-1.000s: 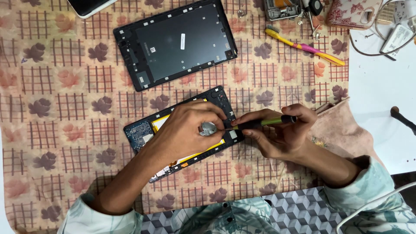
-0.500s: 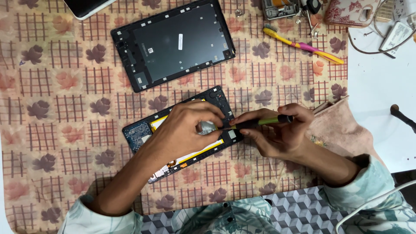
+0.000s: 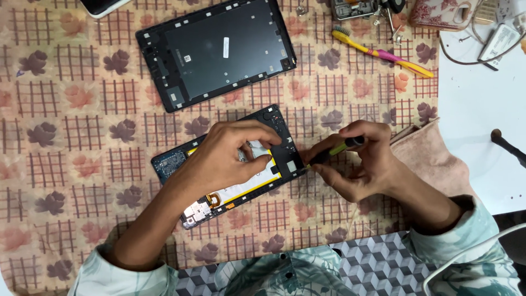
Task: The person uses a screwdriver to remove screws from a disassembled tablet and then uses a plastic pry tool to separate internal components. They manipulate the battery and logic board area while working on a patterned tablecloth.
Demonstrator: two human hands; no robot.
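Observation:
An opened tablet [image 3: 274, 137] lies tilted on the patterned cloth, its circuit boards and white battery exposed. My left hand [image 3: 230, 153] rests flat on its middle, fingers pressing on the battery area. My right hand [image 3: 361, 159] grips a screwdriver [image 3: 334, 151] with a green and black handle, whose tip meets the tablet's right edge. The tablet's removed black back cover [image 3: 219, 49] lies above, inner side up.
A yellow and pink toothbrush [image 3: 383, 53] lies at the upper right beside small metal parts [image 3: 356, 8]. A pink cloth [image 3: 433, 159] sits by my right wrist. White table [image 3: 482, 109] with cables and a charger [image 3: 501, 38] is on the right.
The screwdriver tip has slid right, from over the battery to the tablet's right edge. My left hand has shifted a little on the tablet; the round metal piece near its fingers is gone from sight.

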